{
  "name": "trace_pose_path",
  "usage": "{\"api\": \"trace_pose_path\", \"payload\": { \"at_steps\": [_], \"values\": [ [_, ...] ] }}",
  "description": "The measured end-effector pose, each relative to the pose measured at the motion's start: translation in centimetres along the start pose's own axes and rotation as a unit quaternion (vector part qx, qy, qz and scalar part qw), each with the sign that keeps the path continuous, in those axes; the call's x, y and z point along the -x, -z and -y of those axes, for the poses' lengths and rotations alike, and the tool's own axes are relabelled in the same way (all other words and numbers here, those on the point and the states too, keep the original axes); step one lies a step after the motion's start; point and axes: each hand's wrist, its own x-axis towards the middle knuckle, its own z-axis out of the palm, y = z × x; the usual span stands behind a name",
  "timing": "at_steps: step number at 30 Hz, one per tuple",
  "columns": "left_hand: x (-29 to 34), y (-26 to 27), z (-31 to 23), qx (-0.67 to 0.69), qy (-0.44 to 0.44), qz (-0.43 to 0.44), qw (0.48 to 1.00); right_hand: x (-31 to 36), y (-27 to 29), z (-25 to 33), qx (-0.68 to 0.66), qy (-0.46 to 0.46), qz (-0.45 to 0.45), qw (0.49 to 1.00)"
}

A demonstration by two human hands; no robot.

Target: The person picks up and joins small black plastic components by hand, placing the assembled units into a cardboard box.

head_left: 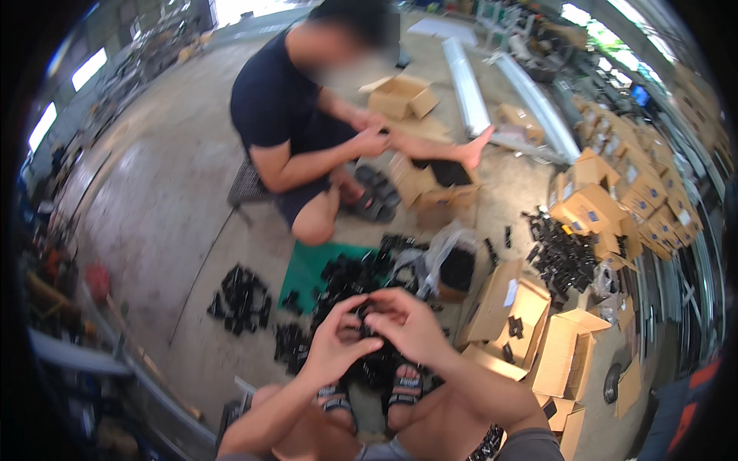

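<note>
My left hand and my right hand are raised together over a heap of black parts, fingers curled and thumbs facing each other. Between their fingertips they grip a small black part, mostly covered by the fingers, so its exact kind does not show. Below and beyond my hands, the heap of black parts spreads over a green sheet on the floor. A smaller pile of black parts lies to the left.
Across from me a seated co-worker handles something small. A carton of black parts and a clear plastic bag stand nearby. To my right are an opened carton, another black pile and stacked cartons.
</note>
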Motion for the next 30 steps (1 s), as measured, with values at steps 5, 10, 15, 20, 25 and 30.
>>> {"api": "trace_pose_path", "payload": {
  "at_steps": [5,10,15,20,25,30],
  "values": [
    [-0.1,-1.0,-0.6,0.047,0.01,0.033,0.998,0.8,1.3,0.7,0.003,0.003,0.002,1.0],
    [0.1,-0.7,-0.3,0.066,-0.012,0.036,0.997,0.4,1.5,1.1,0.014,0.023,0.018,0.999],
    [-0.2,-0.8,-0.2,0.078,0.004,0.042,0.996,0.3,2.0,1.4,0.058,0.014,0.026,0.998],
    [-0.4,-0.7,-0.4,-0.02,-0.046,0.038,0.998,0.2,2.1,1.6,0.089,0.014,0.039,0.995],
    [-0.3,-0.6,-0.2,-0.048,-0.064,0.026,0.996,0.1,2.4,2.0,0.081,0.017,0.061,0.995],
    [-0.3,-0.5,-0.1,-0.082,-0.065,0.045,0.993,0.2,2.8,2.1,0.092,0.05,0.067,0.992]
  ]
}}
